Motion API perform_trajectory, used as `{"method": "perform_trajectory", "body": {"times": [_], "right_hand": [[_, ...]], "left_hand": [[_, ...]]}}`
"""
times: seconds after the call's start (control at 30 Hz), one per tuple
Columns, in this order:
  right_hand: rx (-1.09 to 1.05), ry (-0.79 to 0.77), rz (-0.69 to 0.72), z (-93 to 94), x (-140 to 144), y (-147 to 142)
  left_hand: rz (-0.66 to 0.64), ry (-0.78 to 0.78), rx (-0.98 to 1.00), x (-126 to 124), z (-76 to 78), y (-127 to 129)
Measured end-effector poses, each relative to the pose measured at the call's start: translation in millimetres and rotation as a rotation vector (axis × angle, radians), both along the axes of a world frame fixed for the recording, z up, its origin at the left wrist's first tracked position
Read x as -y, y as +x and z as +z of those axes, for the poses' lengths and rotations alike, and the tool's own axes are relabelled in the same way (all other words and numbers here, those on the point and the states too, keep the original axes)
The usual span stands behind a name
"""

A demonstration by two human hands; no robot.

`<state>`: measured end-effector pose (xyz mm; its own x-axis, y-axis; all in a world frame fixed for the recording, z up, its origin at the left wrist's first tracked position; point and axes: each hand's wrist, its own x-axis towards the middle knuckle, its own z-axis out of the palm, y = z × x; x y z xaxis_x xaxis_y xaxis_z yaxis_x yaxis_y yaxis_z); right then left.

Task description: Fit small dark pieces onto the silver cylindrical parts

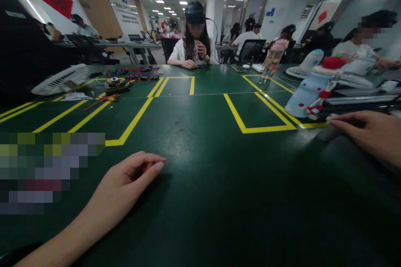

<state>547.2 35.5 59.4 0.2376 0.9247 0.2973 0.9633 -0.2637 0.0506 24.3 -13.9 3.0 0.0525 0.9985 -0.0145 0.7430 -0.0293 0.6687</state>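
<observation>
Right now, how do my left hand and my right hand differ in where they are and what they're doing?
The left hand lies on bare green mat, fingers loosely curled, holding nothing; the right hand reaches to the table's right edge, fingers stretched flat. The left hand has nothing close by; the right hand's fingertips are close to a pale blue bottle lying on its side and dark bars, contact unclear. Both are bare and low on the mat.
</observation>
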Motion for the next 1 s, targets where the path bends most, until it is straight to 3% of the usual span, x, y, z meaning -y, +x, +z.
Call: {"method": "perform_trajectory", "body": {"times": [0.07, 0.4, 0.63, 0.83, 1.0], "right_hand": [[-0.051, -0.075, -0.068, 3.5, 0.2, 4.9], [-0.099, -0.018, -0.164, 5.0, -2.3, 24.8], [-0.207, -0.098, -0.251, 2.9, -12.0, 42.8], [-0.189, -0.107, -0.197, 2.4, -10.2, 33.9], [-0.211, -0.097, -0.261, 4.8, -9.3, 28.6]], "left_hand": [[-0.008, -0.007, 0.001, 0.1, 0.2, -0.5], [-0.023, -0.034, 0.033, 0.0, 2.0, -1.6], [-0.03, -0.021, 0.046, 1.1, -0.7, -2.8], [-0.034, -0.019, 0.045, -0.6, -2.8, -5.1], [-0.033, -0.028, 0.054, -0.1, -2.3, -5.1]]}}
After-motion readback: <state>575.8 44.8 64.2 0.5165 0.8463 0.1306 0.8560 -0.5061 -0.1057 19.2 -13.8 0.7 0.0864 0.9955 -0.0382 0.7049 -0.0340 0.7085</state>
